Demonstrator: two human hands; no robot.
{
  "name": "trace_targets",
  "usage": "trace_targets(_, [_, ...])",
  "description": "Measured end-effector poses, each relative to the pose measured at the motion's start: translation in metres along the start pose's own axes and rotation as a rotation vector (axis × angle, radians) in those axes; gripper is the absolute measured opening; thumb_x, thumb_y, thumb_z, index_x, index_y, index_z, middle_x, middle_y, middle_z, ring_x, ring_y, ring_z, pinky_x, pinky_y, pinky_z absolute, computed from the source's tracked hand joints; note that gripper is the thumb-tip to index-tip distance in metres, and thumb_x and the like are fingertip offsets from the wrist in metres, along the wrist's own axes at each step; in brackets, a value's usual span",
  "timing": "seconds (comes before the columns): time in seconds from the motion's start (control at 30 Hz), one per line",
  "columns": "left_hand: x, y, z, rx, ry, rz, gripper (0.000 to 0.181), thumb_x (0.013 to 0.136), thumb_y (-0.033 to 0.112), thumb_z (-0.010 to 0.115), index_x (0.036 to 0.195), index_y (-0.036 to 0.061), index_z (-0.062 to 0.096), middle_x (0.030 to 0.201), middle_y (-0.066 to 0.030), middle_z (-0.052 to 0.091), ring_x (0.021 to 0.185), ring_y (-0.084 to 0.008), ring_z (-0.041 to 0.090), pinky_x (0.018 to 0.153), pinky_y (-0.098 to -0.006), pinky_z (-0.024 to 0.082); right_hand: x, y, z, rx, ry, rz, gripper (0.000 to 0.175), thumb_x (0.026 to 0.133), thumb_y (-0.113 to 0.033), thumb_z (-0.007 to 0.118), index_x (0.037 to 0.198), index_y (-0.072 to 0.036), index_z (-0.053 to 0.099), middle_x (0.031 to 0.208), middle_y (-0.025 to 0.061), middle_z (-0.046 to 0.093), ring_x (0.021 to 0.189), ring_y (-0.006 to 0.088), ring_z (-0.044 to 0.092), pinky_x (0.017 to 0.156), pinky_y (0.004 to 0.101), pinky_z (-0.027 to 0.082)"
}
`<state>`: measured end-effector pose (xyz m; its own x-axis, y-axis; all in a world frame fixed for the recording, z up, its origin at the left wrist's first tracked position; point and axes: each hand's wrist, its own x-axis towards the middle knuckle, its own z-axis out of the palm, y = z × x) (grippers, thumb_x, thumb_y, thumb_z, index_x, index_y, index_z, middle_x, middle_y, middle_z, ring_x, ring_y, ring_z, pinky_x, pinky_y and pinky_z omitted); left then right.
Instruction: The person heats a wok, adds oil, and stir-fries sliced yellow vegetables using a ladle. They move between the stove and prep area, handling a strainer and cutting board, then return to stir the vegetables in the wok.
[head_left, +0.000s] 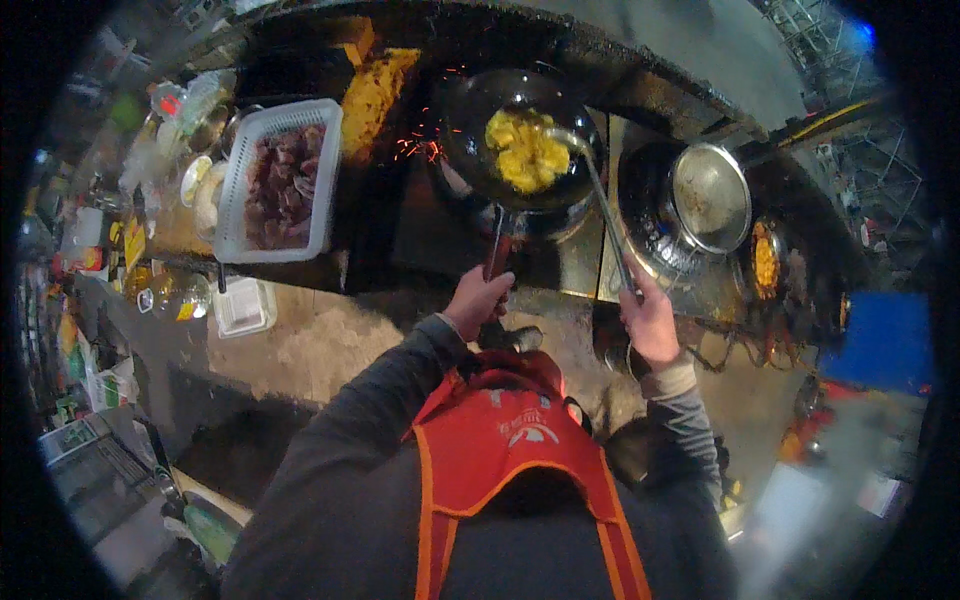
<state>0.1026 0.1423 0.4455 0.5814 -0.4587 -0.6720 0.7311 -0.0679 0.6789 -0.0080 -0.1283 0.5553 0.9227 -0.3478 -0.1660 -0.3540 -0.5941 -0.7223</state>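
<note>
My left hand (480, 300) is closed around the handle (498, 251) of a dark wok (465, 165) on the stove. Yellow food, which looks like cooked egg, (529, 150) lies in the wok. A long-handled metal ladle (606, 202) is held in my right hand (649, 315); its head rests in the wok at the food's right side. Orange sparks (420, 146) fly by the wok's left rim.
To the left stands a white plastic basket (328, 187) of dark red meat pieces. A round metal strainer (711, 196) sits over a second dark pan (660, 244) at right, beside a small dish of orange-brown food (765, 259). A clear plastic container (244, 306) is below the basket.
</note>
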Motion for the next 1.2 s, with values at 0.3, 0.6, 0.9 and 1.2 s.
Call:
trace_targets(0.3, [0.004,-0.012,0.0,0.012,0.032,0.044,0.026,0.101,0.03,0.067,0.11,0.0077,0.057,0.087,-0.0034,0.062,0.066,-0.0134,0.059,0.056,-0.0311,0.049,-0.006,-0.012,-0.075,-0.431,-0.124,-0.32,0.047,0.088,-0.003,0.062,0.135,-0.003,0.066,0.105,0.0284,0.07,0.093,0.0482,0.067,0.081,0.0519,0.053])
trace_targets(0.6, [0.01,-0.016,0.0,-0.063,0.017,-0.001,0.032,0.102,0.027,0.069,0.121,0.0062,0.053,0.097,-0.0078,0.063,0.073,-0.0168,0.064,0.063,-0.0338,0.058,0.058,0.004,0.025,-0.149,-0.217,-0.269,0.047,0.092,-0.009,0.063,0.139,-0.004,0.064,0.115,0.028,0.072,0.102,0.0396,0.071,0.088,0.0453,0.055])
trace_targets(0.9, [0.023,-0.023,-0.002,-0.12,-0.079,-0.042,0.028,0.102,0.024,0.068,0.117,0.0072,0.052,0.096,-0.0072,0.06,0.073,-0.0187,0.063,0.064,-0.0358,0.059,0.111,-0.014,0.082,0.034,-0.097,-0.092,0.049,0.092,-0.011,0.063,0.14,-0.001,0.062,0.11,0.0285,0.07,0.102,0.0431,0.069,0.087,0.0446,0.055])
trace_targets(1.2, [0.032,-0.02,-0.003,-0.169,-0.12,-0.054,0.02,0.099,0.021,0.07,0.107,0.0091,0.056,0.086,-0.0044,0.06,0.065,-0.015,0.059,0.055,-0.0328,0.051,0.034,-0.028,0.035,0.418,-0.022,0.089,0.051,0.102,-0.009,0.06,0.151,-0.002,0.049,0.075,-0.0016,0.058,0.058,0.007,0.051,0.051,0.0256,0.04])
